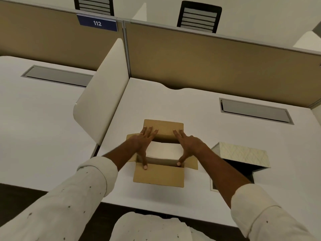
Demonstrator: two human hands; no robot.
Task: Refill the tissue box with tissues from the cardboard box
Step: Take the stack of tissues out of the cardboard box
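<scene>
One legible marking appears. A blue sign [97, 23] is fixed to the top edge of the tan partition [60, 39] at upper left, next to the seam where two partition panels meet. It carries the number "112" in white digits on the dark blue ground. No other text, brand or label can be read: the flaps and sides of the cardboard box [159, 174] are plain brown, and the tissue box [243, 153] shows only a pale quilted pattern.
</scene>
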